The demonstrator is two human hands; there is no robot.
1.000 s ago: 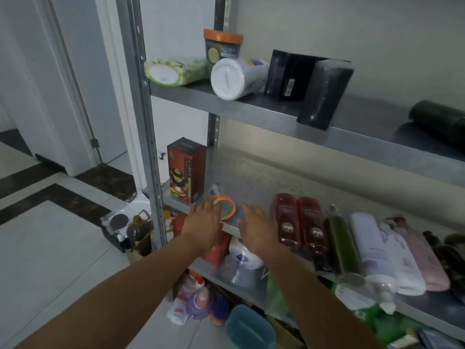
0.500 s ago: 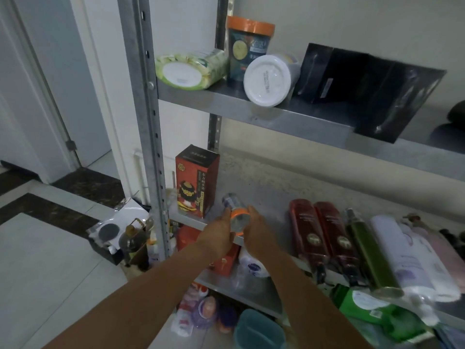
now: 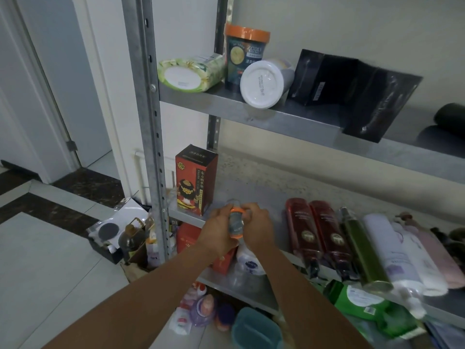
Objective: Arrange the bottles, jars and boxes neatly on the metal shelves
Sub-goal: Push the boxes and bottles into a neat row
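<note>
Orange-banded bottle (image 3: 236, 224) is clasped by left grip (image 3: 218, 231) and right grip (image 3: 258, 229), both curled round it, near the red box (image 3: 195, 180).

pale grey door (image 3: 75, 71) is hanging over on the left, little metal hinge (image 3: 71, 145) showing at its edge. light floor tiles (image 3: 50, 273) are spreading out below it, with a dark marble band (image 3: 50, 215) cutting across them. plain cream wall (image 3: 352, 26) is filling the background. down low a teal plastic tub (image 3: 254, 328) is sitting on the floor, and further left a black tray (image 3: 105, 250) is resting on the tiles just beside a brownish paper bag (image 3: 138, 258).
</note>
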